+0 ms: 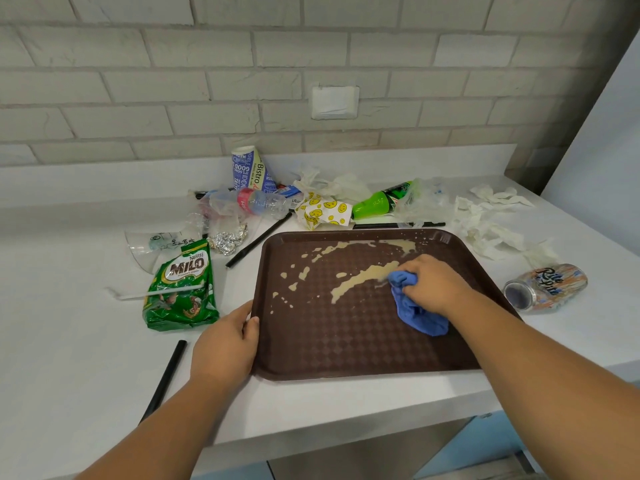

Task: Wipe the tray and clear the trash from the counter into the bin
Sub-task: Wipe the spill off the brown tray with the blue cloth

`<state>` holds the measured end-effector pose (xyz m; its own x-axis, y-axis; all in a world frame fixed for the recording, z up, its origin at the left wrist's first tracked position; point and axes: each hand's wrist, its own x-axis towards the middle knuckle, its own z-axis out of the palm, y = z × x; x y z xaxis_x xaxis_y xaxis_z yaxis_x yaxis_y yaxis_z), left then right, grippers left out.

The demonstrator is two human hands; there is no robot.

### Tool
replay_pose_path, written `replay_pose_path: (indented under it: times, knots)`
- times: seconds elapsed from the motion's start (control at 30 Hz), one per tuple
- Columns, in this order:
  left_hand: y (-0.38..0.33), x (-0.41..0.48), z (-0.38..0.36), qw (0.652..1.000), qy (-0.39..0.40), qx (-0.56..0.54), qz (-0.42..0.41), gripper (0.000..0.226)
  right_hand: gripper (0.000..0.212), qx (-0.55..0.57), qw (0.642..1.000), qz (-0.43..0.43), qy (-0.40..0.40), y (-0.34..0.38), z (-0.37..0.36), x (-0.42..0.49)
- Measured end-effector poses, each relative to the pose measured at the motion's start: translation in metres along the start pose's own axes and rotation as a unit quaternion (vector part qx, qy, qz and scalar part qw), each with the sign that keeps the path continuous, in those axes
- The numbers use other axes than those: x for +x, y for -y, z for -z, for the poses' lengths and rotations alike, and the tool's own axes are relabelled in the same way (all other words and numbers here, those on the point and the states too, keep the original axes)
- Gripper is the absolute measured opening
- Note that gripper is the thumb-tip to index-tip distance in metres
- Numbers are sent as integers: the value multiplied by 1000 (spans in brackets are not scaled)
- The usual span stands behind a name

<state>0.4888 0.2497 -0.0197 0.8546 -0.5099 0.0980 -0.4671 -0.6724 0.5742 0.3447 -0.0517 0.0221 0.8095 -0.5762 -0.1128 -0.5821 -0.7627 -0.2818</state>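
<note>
A person's right grip (433, 284) is curled round a bunched blue cloth (415, 313), pressing it onto a brown tray (346, 348) on the white table (69, 341). Beige spill (363, 277) starts at its fingertips. The left grip (225, 344) pinches the tray's edge, a Milo packet (181, 285) just beyond it.

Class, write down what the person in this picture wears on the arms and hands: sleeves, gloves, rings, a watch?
The left hand and right hand are gloveless, with no rings on the fingers that show. Neither wrist carries a watch or band. No sleeve shows on either arm, as far as the picture's edges.
</note>
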Motion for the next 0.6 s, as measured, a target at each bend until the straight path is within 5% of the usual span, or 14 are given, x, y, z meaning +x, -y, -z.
replay_pose_path:
  times: [0.07,0.2,0.37,0.47,0.6]
  knots:
    - [0,0,0,1000,-1,-1,1,34,37,-13,1000,9,-12,4,-9,-4]
    - [-1,-1,1,1000,-3,-2,2,33,27,30,983,172,62,37,-11,-24]
    - [-3,-3,1,1000,-5,-7,7,34,40,4,999,42,21,27,-10,-10]
    - [-4,-3,1,1000,-6,-8,7,34,40,33,993,108,25,43,-18,-18]
    - [-4,-3,1,1000,-10,-7,5,34,34,77,975,165,130,51,-6,-27]
